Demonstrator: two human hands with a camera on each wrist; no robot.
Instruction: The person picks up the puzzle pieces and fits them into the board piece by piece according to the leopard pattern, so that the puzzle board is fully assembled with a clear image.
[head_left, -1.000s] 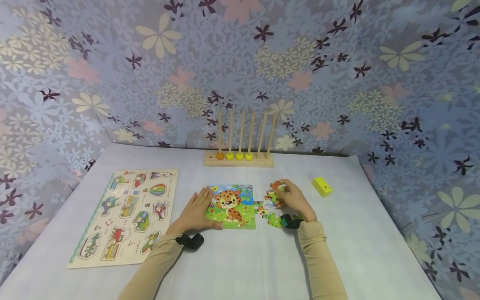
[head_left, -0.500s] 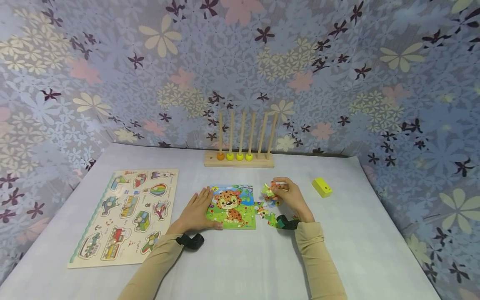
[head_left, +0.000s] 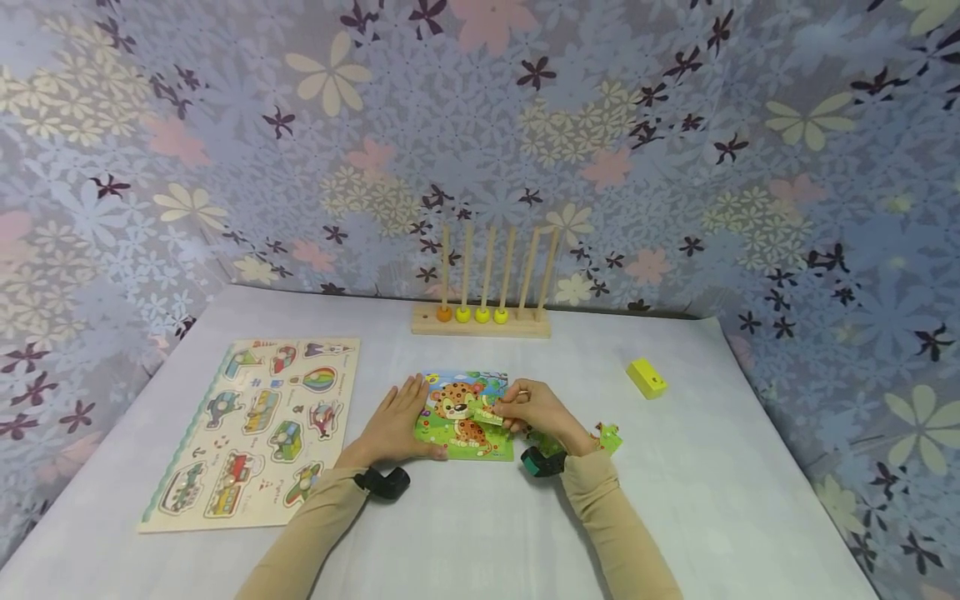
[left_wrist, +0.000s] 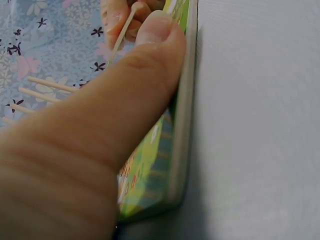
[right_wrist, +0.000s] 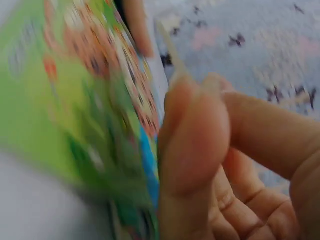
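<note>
A leopard picture puzzle (head_left: 446, 432) lies flat on the table in the head view. My left hand (head_left: 392, 427) rests along its left side with fairly straight fingers; in the left wrist view the thumb (left_wrist: 145, 65) lies on the board's near edge. Over the right part of the puzzle, my right hand (head_left: 542, 408) pinches a green and orange puzzle piece (head_left: 487, 416) between thumb and fingers. The right wrist view shows that piece (right_wrist: 172, 47) edge-on, with the board blurred behind. More loose puzzle pieces (head_left: 609, 438) lie by the right wrist, partly covered by it.
On the left lies a large board with vehicle shapes (head_left: 251, 433). A wooden peg rack (head_left: 480, 327) with several beads on its rods stands at the back, near the floral cloth. A yellow block (head_left: 647, 379) sits to the right.
My right hand has carried the pinched piece leftward, from above the loose pieces to over the leopard puzzle. More loose pieces show right of the wrist. The left hand stays in place.
</note>
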